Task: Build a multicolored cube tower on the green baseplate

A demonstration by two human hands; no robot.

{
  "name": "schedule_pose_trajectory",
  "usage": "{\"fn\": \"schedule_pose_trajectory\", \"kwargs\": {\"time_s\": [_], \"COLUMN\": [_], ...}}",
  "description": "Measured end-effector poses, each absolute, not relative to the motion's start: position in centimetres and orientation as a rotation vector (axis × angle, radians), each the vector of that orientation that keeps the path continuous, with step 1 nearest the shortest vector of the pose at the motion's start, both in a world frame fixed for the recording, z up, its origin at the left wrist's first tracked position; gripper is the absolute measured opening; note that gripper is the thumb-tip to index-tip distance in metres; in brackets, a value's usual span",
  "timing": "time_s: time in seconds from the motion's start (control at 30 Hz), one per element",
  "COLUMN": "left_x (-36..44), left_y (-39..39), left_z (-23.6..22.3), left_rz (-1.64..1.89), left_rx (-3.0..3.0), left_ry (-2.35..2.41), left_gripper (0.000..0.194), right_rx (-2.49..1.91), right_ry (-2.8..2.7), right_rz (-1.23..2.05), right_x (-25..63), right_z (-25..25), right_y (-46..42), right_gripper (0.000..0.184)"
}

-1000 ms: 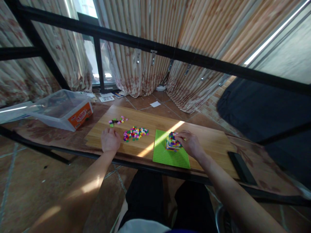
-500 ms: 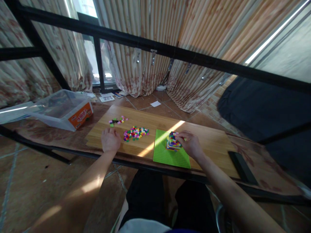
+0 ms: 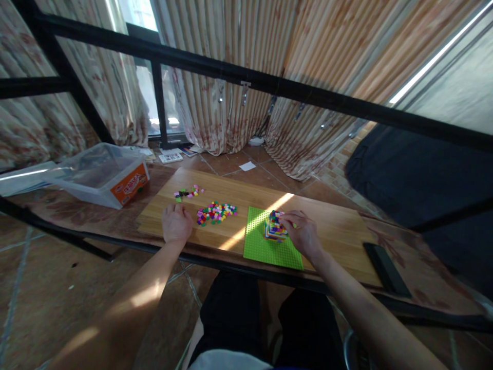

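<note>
A small many-coloured brick tower (image 3: 274,227) stands on a green baseplate (image 3: 269,247) on a wooden board (image 3: 331,226). My right hand (image 3: 302,231) rests against the tower's right side, fingers curled and pinched at its top edge. My left hand (image 3: 176,222) lies on the board, fingers curled loosely, just left of a heap of small loose coloured bricks (image 3: 215,212). A smaller cluster of bricks (image 3: 188,192) lies farther back, beyond the left hand.
A clear plastic box with an orange label (image 3: 100,173) sits at the left on the table. A black flat object (image 3: 386,269) lies at the board's right end. Black bars and curtains stand behind. My legs are under the table's near edge.
Almost nothing moved. The view shifted slightly; both hands stay where they were, the right one still at the tower's top.
</note>
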State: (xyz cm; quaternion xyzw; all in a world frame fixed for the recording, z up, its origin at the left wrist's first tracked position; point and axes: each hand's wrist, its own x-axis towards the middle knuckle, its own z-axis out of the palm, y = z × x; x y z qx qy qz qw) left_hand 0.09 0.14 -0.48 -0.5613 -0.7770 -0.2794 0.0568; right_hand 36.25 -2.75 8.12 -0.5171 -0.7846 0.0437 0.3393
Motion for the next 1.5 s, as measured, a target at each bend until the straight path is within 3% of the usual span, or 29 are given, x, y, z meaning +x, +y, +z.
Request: {"fn": "schedule_pose_trajectory", "kwargs": {"time_s": [0.17, 0.43, 0.9, 1.5], "left_x": [0.1, 0.2, 0.2, 0.0], "left_y": [0.2, 0.0, -0.1, 0.1], "left_z": [-0.5, -0.1, -0.1, -0.6], "left_rz": [-0.85, -0.862, -0.855, -0.822], "left_rx": [-1.703, -1.72, -1.714, -1.703], "left_ry": [-2.353, -2.374, -2.382, -2.373], "left_gripper": [0.03, 0.03, 0.031, 0.029], "right_rx": [-1.418, -1.454, -1.459, -1.246], "right_ry": [-2.03, -1.905, -1.913, -2.103], "right_rz": [0.39, 0.527, 0.34, -0.063], "right_x": [36.7, 37.0, 35.4, 35.4], "right_z": [8.8, 8.7, 8.4, 5.9], "right_y": [-1.9, -1.4, -2.1, -3.8], "right_gripper": [0.018, 0.019, 0.013, 0.023]}}
